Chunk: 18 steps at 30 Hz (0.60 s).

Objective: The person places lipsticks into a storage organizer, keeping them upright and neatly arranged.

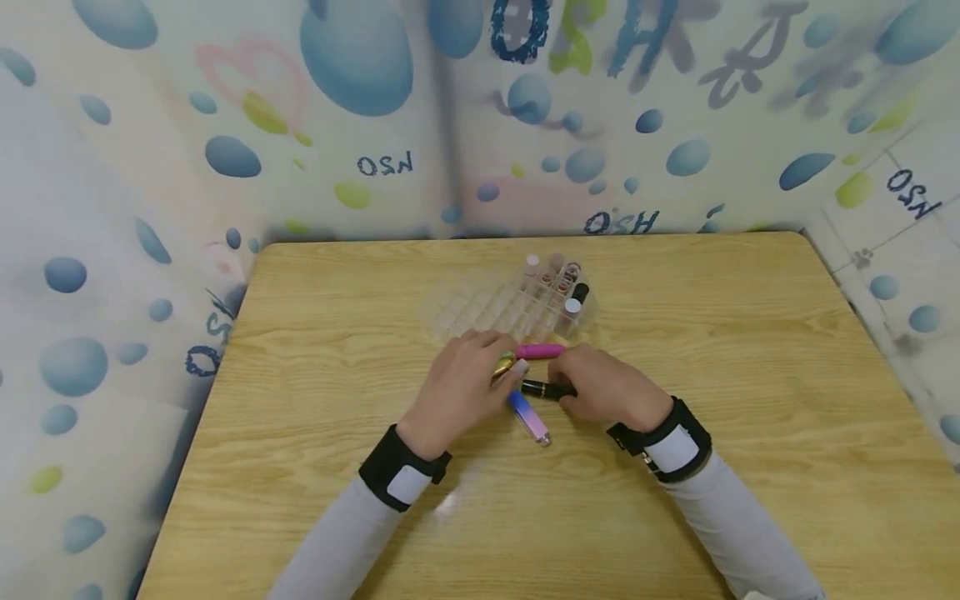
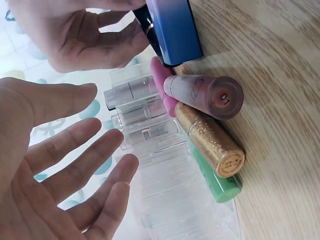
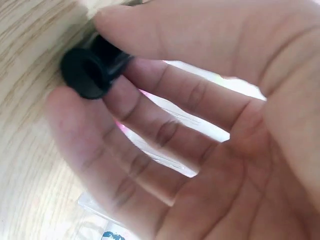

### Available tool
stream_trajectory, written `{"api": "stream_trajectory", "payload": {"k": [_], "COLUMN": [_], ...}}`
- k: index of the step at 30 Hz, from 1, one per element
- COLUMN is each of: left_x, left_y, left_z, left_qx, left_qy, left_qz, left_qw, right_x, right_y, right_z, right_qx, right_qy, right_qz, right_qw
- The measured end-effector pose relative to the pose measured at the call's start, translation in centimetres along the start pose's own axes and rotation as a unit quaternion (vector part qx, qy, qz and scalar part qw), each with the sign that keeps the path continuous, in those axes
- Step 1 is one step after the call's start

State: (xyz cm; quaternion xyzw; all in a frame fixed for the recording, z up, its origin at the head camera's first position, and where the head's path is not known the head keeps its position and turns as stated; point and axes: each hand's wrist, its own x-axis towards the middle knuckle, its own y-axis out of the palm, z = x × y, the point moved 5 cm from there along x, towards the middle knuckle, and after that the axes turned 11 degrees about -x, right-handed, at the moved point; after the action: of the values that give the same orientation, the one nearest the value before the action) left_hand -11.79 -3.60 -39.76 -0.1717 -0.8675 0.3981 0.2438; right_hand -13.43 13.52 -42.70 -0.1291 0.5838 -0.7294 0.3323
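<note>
My right grip (image 1: pixel 609 390) pinches the black tube (image 1: pixel 546 390) between thumb and fingers, low over the counter (image 1: pixel 750 350), in front of the clear rack (image 1: pixel 480 304). My left grip (image 1: pixel 461 387) holds nothing; its fingers are spread and loosely bent, just beside the nearest loose tubes.

I judge the step in hand to be taking up the black tube out of the small cluster. The next move seems to call for a firm pinch and a clean lift, keeping clear of the blue-and-pink tube (image 1: pixel 529 417) just beside it, which could roll if nudged.

Counting what is loose, I make it six, the black one included: one black, one blue-and-pink, one bright pink tube (image 1: pixel 542 351) near the rack's front edge, one see-through tube marked 01 (image 2: pixel 197 95), one glittery gold tube (image 2: pixel 210 140) and one green tube (image 2: pixel 217 177). There is one rack, with about seven filled slots towards its right end; two show pale caps and one a black cap, but the pieces overlap too closely for me to be sure.
</note>
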Motion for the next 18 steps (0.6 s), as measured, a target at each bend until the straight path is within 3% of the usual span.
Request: {"api": "stream_trajectory", "payload": {"k": [9, 18], "left_x": [-0.1, 0.1], "left_y": [1.0, 1.2], "left_z": [-0.6, -0.5], "left_qx": [-0.004, -0.028], "left_qy": [0.034, 0.007], "left_qz": [0.041, 0.050], "left_qw": [0.9986, 0.9983], "right_x": [-0.6, -1.1], "right_y": [-1.3, -2.5], "right_z": [0.7, 1.1], "right_qx": [-0.006, 0.012], "right_qy": [-0.027, -0.031], "right_qz": [-0.058, -0.099], "right_qw": [0.9979, 0.9945]}}
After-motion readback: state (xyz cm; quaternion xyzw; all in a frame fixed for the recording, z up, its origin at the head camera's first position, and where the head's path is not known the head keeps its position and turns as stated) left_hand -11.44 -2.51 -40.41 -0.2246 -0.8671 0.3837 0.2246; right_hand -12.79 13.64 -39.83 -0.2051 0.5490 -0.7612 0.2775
